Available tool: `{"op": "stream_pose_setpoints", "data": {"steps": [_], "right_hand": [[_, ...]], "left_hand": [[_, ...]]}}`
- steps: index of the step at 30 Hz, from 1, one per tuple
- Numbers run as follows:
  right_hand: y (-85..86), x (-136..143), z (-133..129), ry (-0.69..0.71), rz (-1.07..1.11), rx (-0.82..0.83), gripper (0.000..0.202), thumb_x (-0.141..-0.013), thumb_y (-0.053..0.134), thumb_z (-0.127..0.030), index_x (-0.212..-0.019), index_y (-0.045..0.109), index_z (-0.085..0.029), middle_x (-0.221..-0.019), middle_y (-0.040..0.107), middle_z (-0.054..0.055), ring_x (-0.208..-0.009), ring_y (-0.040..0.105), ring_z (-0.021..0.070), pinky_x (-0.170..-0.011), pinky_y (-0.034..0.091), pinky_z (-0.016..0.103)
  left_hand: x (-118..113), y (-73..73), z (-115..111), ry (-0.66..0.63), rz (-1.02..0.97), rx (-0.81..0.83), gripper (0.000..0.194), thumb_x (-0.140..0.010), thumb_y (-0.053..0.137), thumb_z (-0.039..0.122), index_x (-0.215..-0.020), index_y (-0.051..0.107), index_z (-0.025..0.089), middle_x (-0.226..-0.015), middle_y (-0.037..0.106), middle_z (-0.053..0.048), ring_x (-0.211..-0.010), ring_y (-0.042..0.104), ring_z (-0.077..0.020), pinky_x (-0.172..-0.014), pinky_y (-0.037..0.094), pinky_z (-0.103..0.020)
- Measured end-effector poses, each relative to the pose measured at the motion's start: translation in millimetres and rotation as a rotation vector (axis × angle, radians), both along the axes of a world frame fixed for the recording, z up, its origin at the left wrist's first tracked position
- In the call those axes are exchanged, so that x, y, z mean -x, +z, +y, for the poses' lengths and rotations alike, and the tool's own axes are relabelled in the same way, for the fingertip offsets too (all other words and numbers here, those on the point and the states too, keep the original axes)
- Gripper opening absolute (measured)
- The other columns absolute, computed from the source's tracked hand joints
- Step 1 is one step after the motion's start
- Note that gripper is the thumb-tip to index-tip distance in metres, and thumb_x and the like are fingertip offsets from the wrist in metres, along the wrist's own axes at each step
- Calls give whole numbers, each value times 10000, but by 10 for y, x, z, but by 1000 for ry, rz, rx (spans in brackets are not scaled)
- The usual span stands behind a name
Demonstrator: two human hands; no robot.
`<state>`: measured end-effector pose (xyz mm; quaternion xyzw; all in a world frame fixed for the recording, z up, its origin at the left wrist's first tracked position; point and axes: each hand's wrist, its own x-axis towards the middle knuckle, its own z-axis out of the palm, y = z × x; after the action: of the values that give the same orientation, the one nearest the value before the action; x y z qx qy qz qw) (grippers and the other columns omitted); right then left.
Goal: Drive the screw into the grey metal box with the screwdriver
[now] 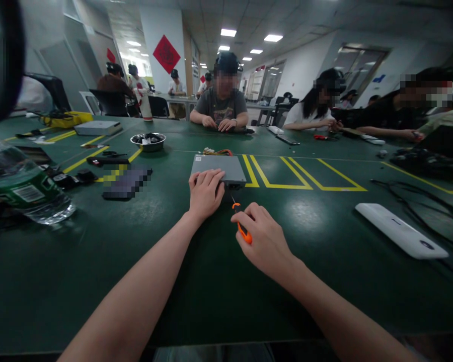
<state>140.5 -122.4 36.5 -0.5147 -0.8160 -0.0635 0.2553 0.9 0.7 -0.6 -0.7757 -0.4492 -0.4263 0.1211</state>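
Note:
A grey metal power supply unit lies flat on the green table, with a white label on its top and a socket on its near side. Coloured wires come out behind it. My left hand holds the unit by its near left part, fingers over the top and thumb down the front. In my right hand is an orange and black screwdriver, gripped by the handle. Its thin shaft points up at the unit's near side, close to the socket; whether the tip touches a screw is too small to tell.
A steel bowl of dark parts, a phone and a water bottle are on the left. On the right are a white power bank-like device and black cables. Several people sit across the table, one person directly opposite.

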Motion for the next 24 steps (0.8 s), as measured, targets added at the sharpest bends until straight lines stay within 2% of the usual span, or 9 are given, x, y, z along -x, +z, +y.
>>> {"op": "stream_pose_setpoints", "data": {"steps": [2, 6, 9, 11, 13, 16, 19, 22, 24], "right_hand": [[-1, 7, 2, 6, 47, 2, 129, -813, 489, -251, -894, 563, -182, -875, 518, 59, -799, 506, 171, -689, 420, 299], [6, -3, 5, -49, 196, 55, 321, -873, 400, -395, -1076, 477, -159, -831, 561, 49, -705, 542, 157, -619, 430, 288], [-6, -22, -2, -93, 209, 99, 259, -866, 404, -320, -1054, 463, -152, -758, 559, 25, -614, 531, 137, -552, 415, 263], [-20, -31, -6, -50, 126, 66, 191, -813, 449, -212, -990, 505, -167, -847, 555, 50, -735, 542, 162, -627, 434, 286], [-28, -34, -8, 2, 71, 31, 230, -766, 462, -139, -981, 533, -183, -923, 533, 66, -833, 525, 179, -696, 439, 309], [-16, -32, -5, 18, 119, 10, 195, -808, 469, -223, -983, 546, -188, -917, 530, 66, -832, 522, 174, -715, 437, 312], [6, -36, 0, -38, 212, 57, 285, -862, 420, -366, -1062, 491, -176, -831, 564, 41, -693, 545, 146, -623, 431, 280], [9, -45, 1, -108, 250, 112, 269, -870, 398, -334, -1078, 445, -170, -724, 560, -1, -551, 518, 115, -528, 395, 244], [1, -46, 0, -95, 196, 84, 189, -837, 436, -258, -1003, 483, -181, -783, 562, 16, -638, 538, 128, -575, 410, 253]], "left_hand": [[0, -2, 2, -5, -2, -2, 299, -884, 401, 268, -1164, 503, 269, -1210, 570, -5, -1149, 454, -188, -1007, 196, -401], [-1, -10, 11, -6, -7, -9, 297, -882, 406, 268, -1162, 503, 266, -1204, 572, -4, -1149, 453, -187, -1006, 194, -402], [-1, -13, 15, -6, -10, -5, 295, -883, 402, 268, -1160, 505, 269, -1204, 573, -6, -1145, 456, -190, -1003, 197, -405], [0, -13, 15, -12, -8, 2, 298, -882, 401, 267, -1161, 506, 272, -1209, 570, -8, -1149, 453, -192, -1003, 199, -406], [2, -13, 14, -16, -8, 8, 304, -880, 403, 265, -1166, 505, 274, -1214, 567, -9, -1154, 450, -193, -1006, 197, -407], [5, -11, 11, -14, -3, 14, 311, -874, 411, 275, -1171, 501, 271, -1216, 564, -13, -1155, 448, -198, -1004, 198, -411], [8, -6, 4, -17, 7, 14, 323, -860, 428, 283, -1176, 495, 268, -1219, 561, -16, -1156, 445, -203, -1002, 199, -412], [12, 3, -3, -21, 16, 21, 352, -837, 458, 290, -1187, 486, 266, -1229, 554, -20, -1163, 439, -214, -1007, 194, -416], [16, 8, -6, -21, 22, 32, 364, -830, 467, 297, -1192, 483, 267, -1236, 549, -24, -1167, 436, -221, -1007, 195, -422]]}}
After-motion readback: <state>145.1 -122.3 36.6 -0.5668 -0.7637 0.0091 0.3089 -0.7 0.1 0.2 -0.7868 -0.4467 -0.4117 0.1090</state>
